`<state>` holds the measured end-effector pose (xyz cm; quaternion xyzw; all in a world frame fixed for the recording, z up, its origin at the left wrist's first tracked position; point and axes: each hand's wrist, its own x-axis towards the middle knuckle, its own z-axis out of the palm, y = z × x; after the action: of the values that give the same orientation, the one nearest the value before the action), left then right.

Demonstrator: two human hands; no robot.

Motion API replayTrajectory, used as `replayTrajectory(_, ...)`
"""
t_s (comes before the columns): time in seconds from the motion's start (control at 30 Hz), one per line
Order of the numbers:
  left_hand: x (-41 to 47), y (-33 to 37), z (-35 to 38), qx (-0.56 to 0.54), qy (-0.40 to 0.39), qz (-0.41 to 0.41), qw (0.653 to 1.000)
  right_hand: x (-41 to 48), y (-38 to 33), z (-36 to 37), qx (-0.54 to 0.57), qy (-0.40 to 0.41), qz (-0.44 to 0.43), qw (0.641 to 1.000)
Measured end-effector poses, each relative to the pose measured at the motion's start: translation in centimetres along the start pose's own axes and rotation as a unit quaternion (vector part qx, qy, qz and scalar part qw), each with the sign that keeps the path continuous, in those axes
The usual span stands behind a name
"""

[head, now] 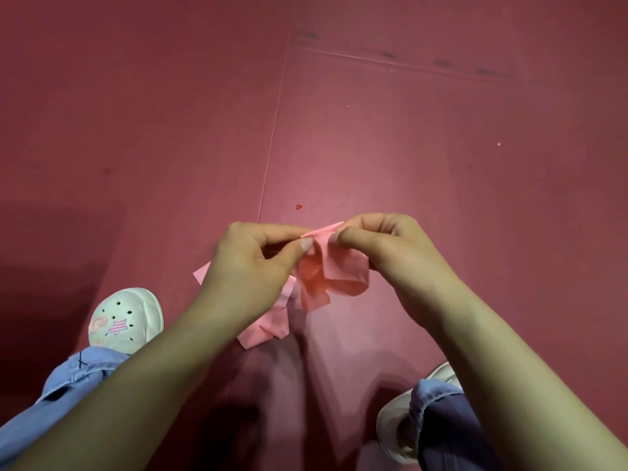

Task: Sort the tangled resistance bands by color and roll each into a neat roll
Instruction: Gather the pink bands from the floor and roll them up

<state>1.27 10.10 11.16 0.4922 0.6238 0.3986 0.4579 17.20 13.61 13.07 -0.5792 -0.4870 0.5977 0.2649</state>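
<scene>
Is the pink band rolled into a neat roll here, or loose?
Loose, not rolled: the pink band hangs in crumpled folds from its top edge, which the left hand and right hand pinch.

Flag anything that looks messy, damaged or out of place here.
The pink band, pinched between the left hand and right hand, is crumpled in uneven folds, not a neat roll, with its tail trailing loose. A small red scrap lies stray on the floor beyond.

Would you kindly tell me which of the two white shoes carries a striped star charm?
The left shoe, at the picture's lower left: its perforated toe bears a pink striped star. The right shoe, mostly hidden by the trouser hem, shows none.
</scene>
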Motion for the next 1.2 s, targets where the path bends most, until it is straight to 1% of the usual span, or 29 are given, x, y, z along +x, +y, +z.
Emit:
replayTrajectory(0.07, 0.1, 0.1, -0.1, -0.02, -0.031, -0.017, 0.999, 0.0, 0.1, -0.1, -0.009, 0.007, 0.006, 1.0)
replayTrajectory(0.13, 0.2, 0.0, -0.2, -0.056, -0.036, -0.038, 0.997, 0.1, 0.1, -0.1, -0.018, 0.027, -0.01, 0.999)
replayTrajectory(0.2, 0.3, -0.1, -0.3, -0.1, -0.008, -0.059, 0.993, 0.2, 0.3, 0.0, -0.025, 0.054, -0.038, 0.997)
replayTrajectory(0.3, 0.5, 0.1, -0.6, -0.128, 0.03, -0.068, 0.989, 0.1, 0.3, 0.5, -0.085, 0.082, -0.094, 0.989)
replayTrajectory(0.43, 0.6, 0.1, -0.6, -0.121, 0.042, -0.074, 0.989, -0.1, 0.2, 1.5, -0.132, 0.068, -0.118, 0.982)
replayTrajectory(0.53, 0.6, -0.1, -0.6, -0.119, 0.041, -0.078, 0.989, 0.3, 0.4, 1.8, -0.169, 0.097, -0.142, 0.971)
replayTrajectory(0.6, 0.7, -0.2, -0.8, -0.118, 0.04, -0.071, 0.99, 0.4, 0.3, 1.7, -0.153, 0.117, -0.143, 0.971)
replayTrajectory(0.67, 0.9, -0.2, -1.2, -0.112, 0.057, -0.057, 0.99, 0.5, 0.3, 1.4, -0.135, 0.141, -0.135, 0.972)
replayTrajectory(0.8, 1.6, -0.5, -2.3, -0.118, 0.14, -0.045, 0.982, 0.6, 0.5, 0.8, -0.109, 0.205, -0.11, 0.966)
replayTrajectory(0.87, 1.9, -0.5, -2.8, -0.129, 0.166, -0.045, 0.977, 0.7, 0.5, 0.5, -0.106, 0.231, -0.093, 0.963)
replayTrajectory(0.9, 2.0, -0.5, -2.8, -0.131, 0.171, -0.044, 0.976, 0.8, 0.4, 0.4, -0.106, 0.229, -0.081, 0.964)
replayTrajectory(1.0, 2.0, -0.6, -2.7, -0.127, 0.168, -0.04, 0.977, 0.7, 0.5, 0.5, -0.09, 0.181, -0.065, 0.977)
replayTrajectory(1.1, 1.9, -0.7, -2.3, -0.125, 0.163, -0.04, 0.978, 0.7, 0.5, 0.4, -0.126, 0.183, -0.064, 0.973)
replayTrajectory(1.17, 1.8, -0.8, -2.2, -0.124, 0.158, -0.037, 0.979, 0.8, 0.4, 0.3, -0.085, 0.142, -0.033, 0.986)
replayTrajectory(1.2, 1.7, -0.8, -2.1, -0.124, 0.156, -0.035, 0.979, 0.9, 0.4, 0.1, -0.076, 0.139, -0.023, 0.987)
